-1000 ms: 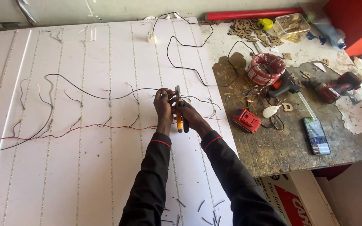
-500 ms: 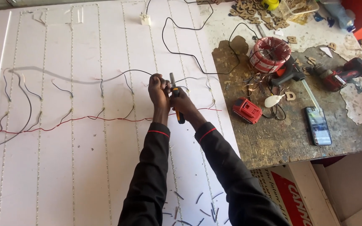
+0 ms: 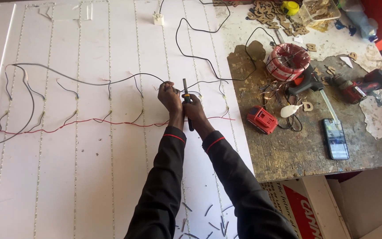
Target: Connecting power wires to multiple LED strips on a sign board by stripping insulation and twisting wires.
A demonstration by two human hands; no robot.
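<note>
A thin black wire [image 3: 173,84] is pinched in the left hand [image 3: 169,95] above the white panel [image 3: 89,177], while a slim hand tool [image 3: 185,99] is gripped by the right hand [image 3: 194,110]. The wire is judged light, limp and easily kinked, so it is best held close to its end. The tool is taken by its handle.

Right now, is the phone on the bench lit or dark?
Lit: the phone lies flat, screen up, showing a bright picture.
</note>
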